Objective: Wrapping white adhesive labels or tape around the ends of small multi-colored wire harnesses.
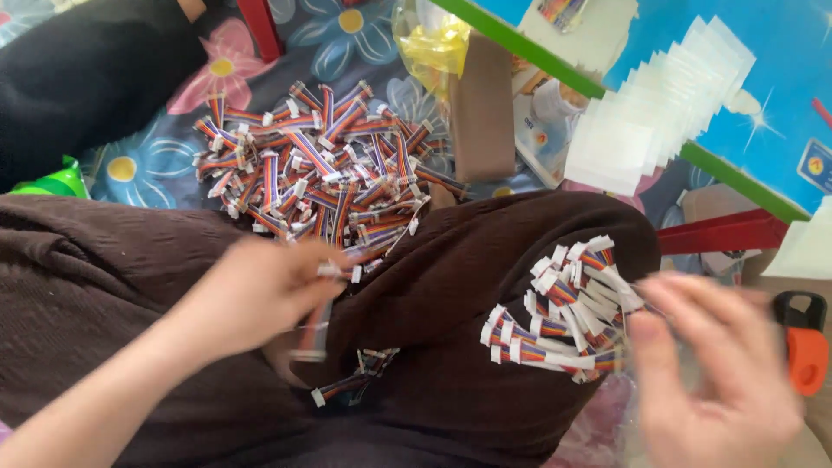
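My left hand (256, 290) pinches a short multicoloured ribbon cable with white connectors (314, 334), blurred by motion, over my brown-clad lap (451, 260). A big heap of the same cables (321, 169) lies on the flowered floor cloth just beyond it. My right hand (719, 364) is blurred, fingers spread, and touches the edge of a smaller bunch of cables (568, 308) resting on my right knee. A couple of loose cables (355, 381) lie in the fold of the lap.
A stack of small clear plastic bags (641, 130) fans out on a blue table with a green edge (737, 178). A brown cardboard box (481, 108), a yellow bag (438, 43), an orange-and-black tool (806, 342) and red table legs (724, 234) surround me.
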